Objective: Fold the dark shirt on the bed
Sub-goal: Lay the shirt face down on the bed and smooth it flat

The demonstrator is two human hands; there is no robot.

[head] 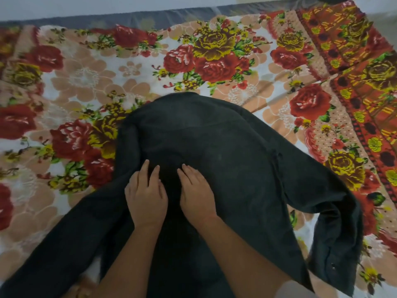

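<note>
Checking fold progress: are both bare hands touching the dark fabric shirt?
Touching. Head view: left hand and right hand lie flat on the dark fabric shirt.

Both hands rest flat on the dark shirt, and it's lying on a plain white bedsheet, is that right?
Not quite. In the head view the left hand and right hand do rest flat on the dark fabric shirt, but it lies on a floral blanket with red and yellow roses, not a plain white sheet.

Dark shirt point(214, 136) near part + left sleeve point(53, 254) cut off at near edge, 2 forearms point(129, 254) too. Floral blanket point(86, 72) cut off left/right; far-left part blurred.
</note>
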